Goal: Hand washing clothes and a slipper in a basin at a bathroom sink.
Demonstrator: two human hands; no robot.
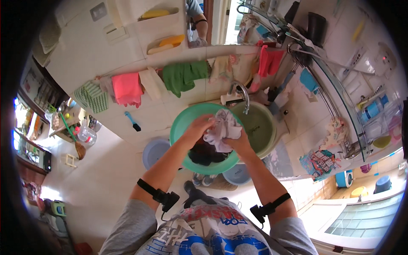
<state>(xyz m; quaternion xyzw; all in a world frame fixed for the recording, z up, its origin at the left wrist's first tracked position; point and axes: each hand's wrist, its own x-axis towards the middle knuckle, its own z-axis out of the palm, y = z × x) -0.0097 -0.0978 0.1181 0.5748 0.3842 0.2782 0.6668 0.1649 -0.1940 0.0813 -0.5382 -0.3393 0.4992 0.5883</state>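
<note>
A bunched, pale lilac-grey cloth (223,129) is held up between my two hands, over a green plastic basin (180,123). My left hand (201,126) grips the cloth's left side. My right hand (239,142) is closed around its lower right part, and some of the fingers are hidden by the fabric. Below the cloth, dark wet-looking fabric (206,155) lies in the basin. To the right stands a pale olive basin (260,131) with what looks like water in it, under a chrome faucet (245,95).
Several cloths hang along the tiled wall, among them a green towel (185,76) and a pink cloth (127,88). A light blue basin (155,154) sits low at the left. A glass shelf (346,104) juts out on the right. A blue brush (132,121) hangs on the wall.
</note>
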